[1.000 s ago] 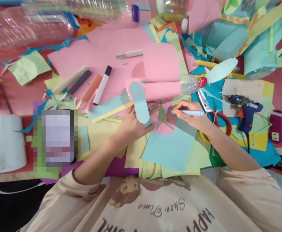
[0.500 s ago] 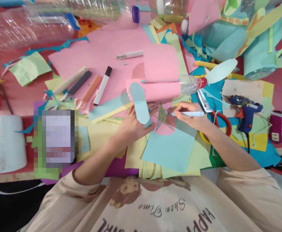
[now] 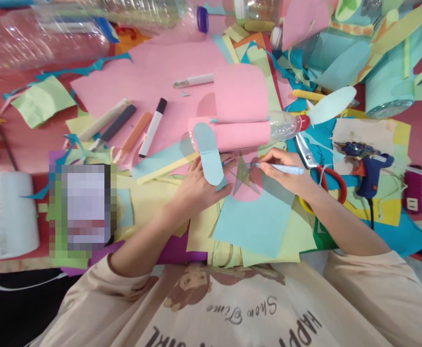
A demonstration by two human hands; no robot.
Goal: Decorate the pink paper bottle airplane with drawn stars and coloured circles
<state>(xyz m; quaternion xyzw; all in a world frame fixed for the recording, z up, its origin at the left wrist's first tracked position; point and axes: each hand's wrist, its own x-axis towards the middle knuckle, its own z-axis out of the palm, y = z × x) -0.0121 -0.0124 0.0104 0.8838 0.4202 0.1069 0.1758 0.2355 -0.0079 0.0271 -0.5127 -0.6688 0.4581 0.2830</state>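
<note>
My right hand (image 3: 286,171) pinches a light blue marker (image 3: 285,168), its tip at the edge of a dark greenish star (image 3: 244,173) on a round pink paper (image 3: 247,193). Fingers spread and lying flat, my left hand (image 3: 194,185) presses at the left of that pink paper. A light blue rounded paper strip (image 3: 211,161) on the bottle covers part of this hand. Just above both hands lies a plastic bottle (image 3: 281,126) wrapped in pink paper (image 3: 242,137), with a red cap (image 3: 302,123) and a pale blue paper blade (image 3: 333,106).
Scissors (image 3: 328,180) with red and yellow handles lie right of my right hand, near a blue glue gun (image 3: 372,173). Several markers (image 3: 153,127) lie on pink paper at the left. A blurred-out phone-like object (image 3: 86,207) and plastic bottles (image 3: 45,41) stand farther left.
My right hand has shifted slightly, and the marker's tip has moved up a little along the star's edge. My left hand stays in place.
</note>
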